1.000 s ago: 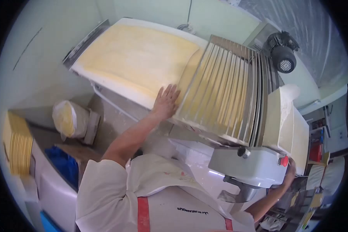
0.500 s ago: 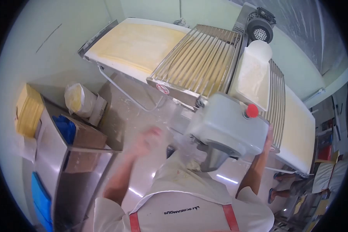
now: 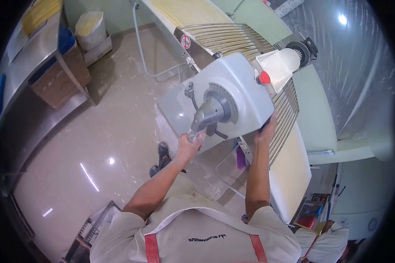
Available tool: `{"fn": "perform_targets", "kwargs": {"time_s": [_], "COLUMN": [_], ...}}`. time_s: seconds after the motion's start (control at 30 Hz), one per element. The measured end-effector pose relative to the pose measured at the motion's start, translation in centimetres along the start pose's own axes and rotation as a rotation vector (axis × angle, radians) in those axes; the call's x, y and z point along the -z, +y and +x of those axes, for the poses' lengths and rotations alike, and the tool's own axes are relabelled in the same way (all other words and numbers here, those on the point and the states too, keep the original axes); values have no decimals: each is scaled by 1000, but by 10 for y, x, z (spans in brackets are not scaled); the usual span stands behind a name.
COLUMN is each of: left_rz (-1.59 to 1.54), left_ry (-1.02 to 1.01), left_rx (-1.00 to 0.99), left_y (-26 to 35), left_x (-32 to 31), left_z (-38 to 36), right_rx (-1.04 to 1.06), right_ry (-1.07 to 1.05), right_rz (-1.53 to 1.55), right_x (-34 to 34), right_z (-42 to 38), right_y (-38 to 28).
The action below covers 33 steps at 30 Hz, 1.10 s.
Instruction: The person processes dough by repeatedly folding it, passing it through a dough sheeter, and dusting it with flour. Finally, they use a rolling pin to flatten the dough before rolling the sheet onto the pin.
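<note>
A dough sheeter with a grey housing stands in front of me, its dial and thick lever facing my body. My left hand is closed around the end of the lever. Against the right side of the housing rests my right hand; its fingers are partly hidden by the edge. A red knob sticks out on top. Behind the housing lie a white tray and a metal bar guard. Yellowish dough lies on the far left belt.
The right belt slopes down toward a person in a light shirt. A steel table with a cardboard box beneath stands at the left. A white sack is on the floor by the wall. Plastic sheeting hangs at the right.
My left hand has gone from free in the air to gripping the lever. My right hand stays at the housing's right side. The view has turned and come closer to the machine.
</note>
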<state>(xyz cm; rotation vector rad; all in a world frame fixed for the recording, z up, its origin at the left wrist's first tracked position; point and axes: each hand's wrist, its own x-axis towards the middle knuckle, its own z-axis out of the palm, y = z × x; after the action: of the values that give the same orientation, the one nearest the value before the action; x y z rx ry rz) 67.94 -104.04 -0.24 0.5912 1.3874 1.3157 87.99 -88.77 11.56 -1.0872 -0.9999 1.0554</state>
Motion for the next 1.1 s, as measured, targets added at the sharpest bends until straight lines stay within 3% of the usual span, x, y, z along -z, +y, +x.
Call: {"fn": "perform_targets", "kwargs": {"time_s": [0.2, 0.4, 0.5, 0.6, 0.7, 0.77, 0.9, 1.1], "left_rz": [49, -134, -8, -6, -23, -50, -85, -160], "left_ry": [24, -59, 58, -44, 190, 263, 144, 243], "left_rx": [6, -319, -386, -107, -204, -171, -225, -277], "left_y": [-3, -12, 3, 19, 12, -7, -2, 0], "left_x": [2, 10, 8, 10, -2, 0, 1, -10], "left_z": [5, 18, 16, 12, 6, 15, 13, 15], "right_rx": [8, 30, 515, 1134, 1198, 1146, 1112, 1067], "right_ry": [-43, -98, -130, -363, -739, -754, -761, -824], "right_rz": [-44, -99, -602, -691, -886, -892, -796, -667], "right_x": [0, 1, 5, -17, -29, -29, -32, -29], "right_z": [0, -3, 0, -5, 1, 3, 2, 8], "right_y": [-4, -6, -7, -37, -69, -71, -76, -79]}}
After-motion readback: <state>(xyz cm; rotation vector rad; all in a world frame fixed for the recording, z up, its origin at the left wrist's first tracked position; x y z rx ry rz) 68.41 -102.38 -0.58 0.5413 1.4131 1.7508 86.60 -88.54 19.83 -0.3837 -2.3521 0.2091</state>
